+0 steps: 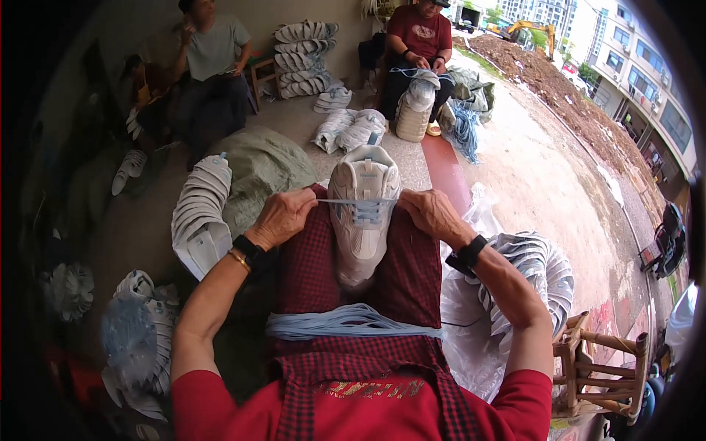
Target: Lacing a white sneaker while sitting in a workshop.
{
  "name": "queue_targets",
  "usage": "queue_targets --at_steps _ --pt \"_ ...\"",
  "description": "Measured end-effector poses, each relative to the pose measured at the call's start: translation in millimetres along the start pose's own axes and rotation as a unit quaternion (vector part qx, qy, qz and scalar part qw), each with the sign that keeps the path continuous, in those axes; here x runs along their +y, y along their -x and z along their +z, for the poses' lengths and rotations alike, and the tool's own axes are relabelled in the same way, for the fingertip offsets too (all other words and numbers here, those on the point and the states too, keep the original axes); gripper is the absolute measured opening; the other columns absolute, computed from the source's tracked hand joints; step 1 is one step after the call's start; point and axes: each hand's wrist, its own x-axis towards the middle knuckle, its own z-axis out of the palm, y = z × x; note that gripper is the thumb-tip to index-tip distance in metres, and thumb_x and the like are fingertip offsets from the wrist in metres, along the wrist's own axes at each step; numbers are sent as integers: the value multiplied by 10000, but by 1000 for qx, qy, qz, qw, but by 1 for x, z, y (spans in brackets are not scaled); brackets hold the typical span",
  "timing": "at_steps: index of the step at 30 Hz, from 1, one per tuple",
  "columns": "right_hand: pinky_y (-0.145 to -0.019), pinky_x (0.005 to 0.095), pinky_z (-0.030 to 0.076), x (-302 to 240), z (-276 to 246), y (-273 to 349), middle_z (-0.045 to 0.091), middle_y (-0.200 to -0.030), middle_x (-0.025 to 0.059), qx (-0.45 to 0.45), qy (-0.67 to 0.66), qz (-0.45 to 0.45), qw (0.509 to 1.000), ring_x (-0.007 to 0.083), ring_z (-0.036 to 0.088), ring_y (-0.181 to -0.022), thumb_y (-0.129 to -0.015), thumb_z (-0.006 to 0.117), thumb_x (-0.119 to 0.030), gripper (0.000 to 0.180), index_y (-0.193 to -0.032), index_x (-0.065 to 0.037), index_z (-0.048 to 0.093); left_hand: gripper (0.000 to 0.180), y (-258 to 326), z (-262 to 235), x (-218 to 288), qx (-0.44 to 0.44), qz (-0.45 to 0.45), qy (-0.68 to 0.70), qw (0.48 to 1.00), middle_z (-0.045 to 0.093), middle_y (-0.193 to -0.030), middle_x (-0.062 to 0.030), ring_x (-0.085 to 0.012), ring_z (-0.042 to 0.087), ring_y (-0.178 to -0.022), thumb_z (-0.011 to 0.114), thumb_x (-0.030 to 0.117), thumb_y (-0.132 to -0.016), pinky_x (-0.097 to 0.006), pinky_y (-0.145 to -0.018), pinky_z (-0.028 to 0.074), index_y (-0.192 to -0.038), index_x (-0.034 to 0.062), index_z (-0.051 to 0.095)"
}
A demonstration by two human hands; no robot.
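A white shoe upper [360, 246] stands between my knees, toe toward me, with a light blue shoelace [353, 200] threaded through its lower eyelets. My left hand [287, 214] pinches one end of the lace, just left of the upper. On the other side my right hand [435, 214] is closed on the opposite end. The lace runs straight and taut across the tongue between both hands. Over my lap, on the checked apron, lies a bundle of light blue laces [353, 323].
Nested white uppers [202, 195] curve beside a green sack [268, 173] on the left. More uppers [529, 272] lie in clear plastic at right, near a wooden stool [599, 367]. Ahead, a person in a red shirt [419, 37] handles laces; another person [213, 59] sits far left.
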Motion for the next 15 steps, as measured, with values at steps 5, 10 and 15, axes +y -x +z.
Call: queue_targets --at_steps 5,10,15 --pt "-627 489 491 -2 -1 2 641 -818 211 9 -11 -51 999 409 636 -751 -979 527 -194 170 -959 -25 525 89 -1 1 10 67 43 -8 997 643 -839 -153 -381 637 -751 633 47 -896 -429 -627 518 -984 48 624" --pt "-609 458 490 -1 -3 1 639 -800 170 12 41 -91 995 374 644 -744 -955 545 -171 127 -945 -44 542 168 -16 -11 9 67 97 -103 988 628 -854 -124 -343 650 -729 643 24 -872 -415 -611 527 -1035 63 651" --pt "-564 450 469 40 -20 23 622 -772 141 21 75 -93 993 356 633 -682 -938 544 -159 113 -910 -50 532 214 -3 -35 -6 36 83 -131 987 614 -847 -121 -342 652 -732 645 15 -860 -421 -615 527 -1065 74 663"
